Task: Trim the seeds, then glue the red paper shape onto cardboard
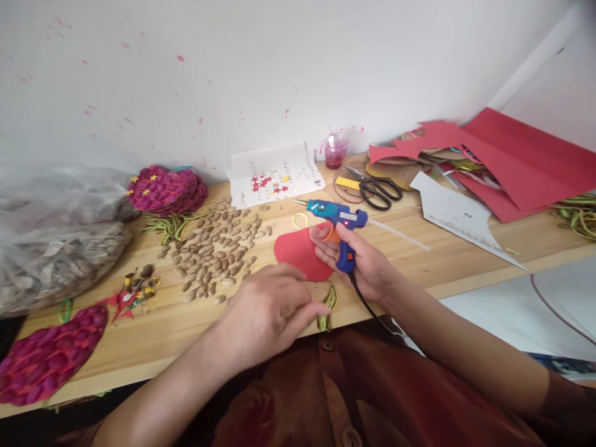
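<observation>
My right hand [367,264] is wrapped around the handle of a blue glue gun [342,214], its nozzle pointing left. A clear glue stick [395,233] sticks out of its back. Some fingertips of that hand lie over a rounded red paper piece [295,248] on the table. My left hand [272,310] hovers at the near side of the red piece, fingers curled under and thumb pointing right; whatever is in them is hidden. A yellow loop [300,220] shows beyond the piece, and a green string tassel [329,307] below it.
Peanuts [218,248] are spread left of the red piece. Pink-covered pieces [162,189] are stacked behind them; another [56,357] lies front left. A plastic bag [60,248] stands left. Scissors [377,189], a cup [335,152], a star sheet [274,174] and red paper [526,158] lie behind.
</observation>
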`<state>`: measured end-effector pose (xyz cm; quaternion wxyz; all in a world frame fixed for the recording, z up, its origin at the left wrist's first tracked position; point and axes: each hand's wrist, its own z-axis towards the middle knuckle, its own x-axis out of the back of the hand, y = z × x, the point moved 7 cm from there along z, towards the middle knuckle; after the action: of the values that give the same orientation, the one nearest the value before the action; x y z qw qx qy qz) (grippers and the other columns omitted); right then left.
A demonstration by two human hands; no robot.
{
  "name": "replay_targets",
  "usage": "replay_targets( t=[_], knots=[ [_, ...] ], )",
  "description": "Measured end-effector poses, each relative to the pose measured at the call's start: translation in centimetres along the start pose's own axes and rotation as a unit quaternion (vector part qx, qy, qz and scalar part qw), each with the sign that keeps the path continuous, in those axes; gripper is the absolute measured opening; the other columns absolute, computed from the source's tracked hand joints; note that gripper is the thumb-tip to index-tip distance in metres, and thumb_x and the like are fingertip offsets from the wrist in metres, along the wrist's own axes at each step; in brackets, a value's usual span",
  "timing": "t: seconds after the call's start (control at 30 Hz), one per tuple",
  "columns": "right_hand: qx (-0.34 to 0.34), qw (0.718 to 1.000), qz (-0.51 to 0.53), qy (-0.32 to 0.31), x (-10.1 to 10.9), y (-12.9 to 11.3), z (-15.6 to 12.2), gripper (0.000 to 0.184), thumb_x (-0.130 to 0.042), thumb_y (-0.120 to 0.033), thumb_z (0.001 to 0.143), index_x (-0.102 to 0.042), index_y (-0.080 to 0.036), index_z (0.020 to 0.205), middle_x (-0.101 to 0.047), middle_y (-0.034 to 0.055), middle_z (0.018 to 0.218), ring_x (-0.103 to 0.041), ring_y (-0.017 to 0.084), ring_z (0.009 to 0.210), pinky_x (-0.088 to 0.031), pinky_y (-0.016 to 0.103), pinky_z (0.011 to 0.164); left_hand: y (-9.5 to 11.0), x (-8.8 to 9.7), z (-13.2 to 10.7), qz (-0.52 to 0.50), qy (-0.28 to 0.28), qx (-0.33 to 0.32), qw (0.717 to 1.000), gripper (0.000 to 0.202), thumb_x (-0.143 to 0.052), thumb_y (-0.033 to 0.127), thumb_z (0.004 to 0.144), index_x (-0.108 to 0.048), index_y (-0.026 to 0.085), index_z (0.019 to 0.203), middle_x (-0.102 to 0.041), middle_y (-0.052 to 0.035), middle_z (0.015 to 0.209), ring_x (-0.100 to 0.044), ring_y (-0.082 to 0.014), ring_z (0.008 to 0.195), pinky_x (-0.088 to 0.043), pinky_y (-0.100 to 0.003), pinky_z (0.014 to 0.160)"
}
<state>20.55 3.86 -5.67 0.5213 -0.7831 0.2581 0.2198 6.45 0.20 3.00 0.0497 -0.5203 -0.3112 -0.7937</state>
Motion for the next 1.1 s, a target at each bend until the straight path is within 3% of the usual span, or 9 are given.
replay_targets(
  t=[0.03,0.13,0.27,0.33,0.43,0.63,0.77,0.93,1.1],
  knots=[
    [-0.001,1.0,0.005,-0.002,-0.1,0.0,0.0,0.023,-0.065,-0.044,0.088,-0.071,-0.023,0.097,-0.075,0.0018,0.11,-0.065,0.017,0.116,-0.046,0.033,0.109,-0.8,0.2,0.8,0.017,0.019,0.016,1.0,0.029,-0.055,0.033,0.098,-0.067,0.016,0.076,-0.067,-0.0033,0.073,-0.065,-0.0177,0.082,-0.054,-0.03,0.08],
    [-0.001,1.0,0.019,0.016,0.2,-0.3,-0.5,0.02,-0.064,-0.042,0.089,-0.069,-0.025,0.098,-0.075,0.0025,0.112,-0.064,0.018,0.119,-0.047,0.037,0.109,-3.0,-1.0,3.0,0.078,-0.003,0.031,0.996,0.021,-0.05,0.021,0.099,-0.069,0.017,0.092,-0.069,-0.0064,0.1,-0.063,-0.019,0.095,-0.052,-0.033,0.088],
    [0.07,0.997,-0.021,0.038,1.5,-2.8,-1.6,0.02,-0.066,-0.045,0.087,-0.069,-0.025,0.089,-0.075,0.0048,0.114,-0.061,0.023,0.124,-0.047,0.04,0.108,-5.0,-2.5,3.8,0.118,-0.04,0.046,0.991,0.02,-0.049,0.021,0.1,-0.068,0.015,0.097,-0.068,-0.0072,0.097,-0.063,-0.0195,0.092,-0.054,-0.034,0.087],
    [0.1,0.993,-0.043,0.055,2.5,-4.0,-2.1,0.022,-0.067,-0.047,0.085,-0.07,-0.025,0.088,-0.075,0.0049,0.114,-0.061,0.024,0.124,-0.048,0.042,0.108,-5.2,-2.6,3.5,0.119,-0.029,0.039,0.992,0.021,-0.048,0.022,0.1,-0.067,0.015,0.105,-0.069,-0.0089,0.106,-0.064,-0.0194,0.098,-0.054,-0.034,0.092],
    [0.086,0.992,-0.057,0.07,3.5,-4.4,-2.3,0.024,-0.068,-0.049,0.084,-0.07,-0.025,0.088,-0.075,0.0056,0.114,-0.063,0.025,0.122,-0.048,0.043,0.107,-4.9,-2.6,3.0,0.144,-0.009,0.017,0.989,0.025,-0.048,0.023,0.101,-0.064,0.014,0.117,-0.068,-0.012,0.123,-0.063,-0.021,0.11,-0.052,-0.036,0.1],
    [0.077,0.991,-0.076,0.079,3.2,-4.3,-2.2,0.025,-0.067,-0.049,0.084,-0.071,-0.024,0.089,-0.075,0.0061,0.115,-0.064,0.024,0.12,-0.048,0.04,0.107,-4.7,-3.8,3.0,0.215,-0.092,0.023,0.972,0.04,-0.05,0.011,0.096,-0.055,0.009,0.136,-0.058,-0.0152,0.143,-0.056,-0.0259,0.124,-0.053,-0.038,0.101],
    [0.08,0.989,-0.09,0.082,3.0,-4.6,-2.2,0.026,-0.066,-0.05,0.086,-0.07,-0.025,0.089,-0.075,0.0047,0.115,-0.065,0.023,0.119,-0.048,0.04,0.106,-4.9,-4.0,2.9,0.223,-0.108,0.044,0.968,0.044,-0.05,0.01,0.094,-0.054,0.008,0.138,-0.054,-0.0146,0.147,-0.055,-0.0278,0.126,-0.056,-0.039,0.097],
    [0.09,0.989,-0.086,0.085,2.6,-5.1,-2.2,0.027,-0.065,-0.051,0.085,-0.068,-0.025,0.088,-0.075,0.005,0.113,-0.065,0.025,0.118,-0.05,0.041,0.103,-5.1,-3.8,2.5,0.176,-0.047,0.028,0.983,0.042,-0.046,0.011,0.096,-0.054,0.01,0.137,-0.06,-0.0159,0.14,-0.057,-0.0261,0.123,-0.055,-0.04,0.099],
    [0.095,0.992,-0.049,0.074,1.6,-5.2,-2.6,0.029,-0.062,-0.056,0.085,-0.066,-0.026,0.087,-0.073,0.0042,0.12,-0.065,0.026,0.119,-0.05,0.043,0.104,-5.4,-3.3,2.2,0.145,0.006,0.042,0.989,0.072,-0.048,0.009,0.094,-0.016,0.014,0.158,-0.067,-0.0164,0.125,-0.06,-0.0253,0.119,-0.058,-0.038,0.09]
  ],
)
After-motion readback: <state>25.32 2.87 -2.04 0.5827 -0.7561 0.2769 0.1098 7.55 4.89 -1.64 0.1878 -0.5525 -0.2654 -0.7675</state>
